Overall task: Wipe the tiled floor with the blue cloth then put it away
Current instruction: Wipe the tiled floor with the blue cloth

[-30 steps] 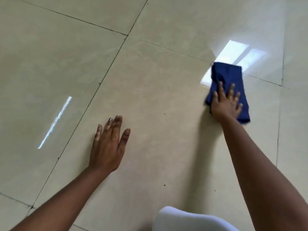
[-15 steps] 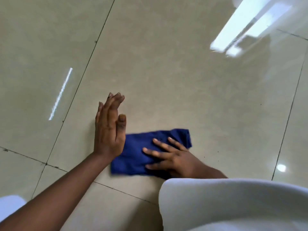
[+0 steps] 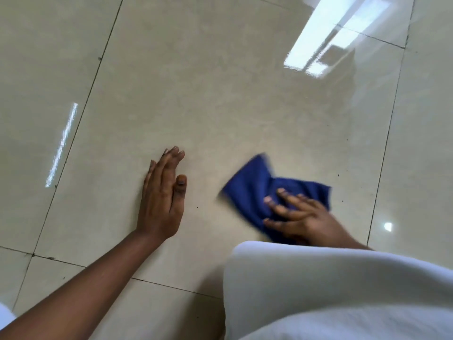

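The blue cloth (image 3: 255, 192) lies on the glossy beige tiled floor (image 3: 220, 94), blurred by motion. My right hand (image 3: 297, 217) presses flat on its near right part, fingers spread and pointing left. My left hand (image 3: 163, 195) rests palm down on the tile a short way to the left of the cloth, fingers together, holding nothing. My right forearm is partly hidden behind white fabric.
White clothing (image 3: 331, 290) fills the lower right corner. Dark grout lines (image 3: 81, 119) cross the floor. Bright window reflections (image 3: 331, 33) show at the upper right, and small dark specks (image 3: 338, 175) dot the tile to the right of the cloth.
My right hand slid the cloth from the far right in next to my left hand, then back to the right. My left hand stayed planted on the tile.
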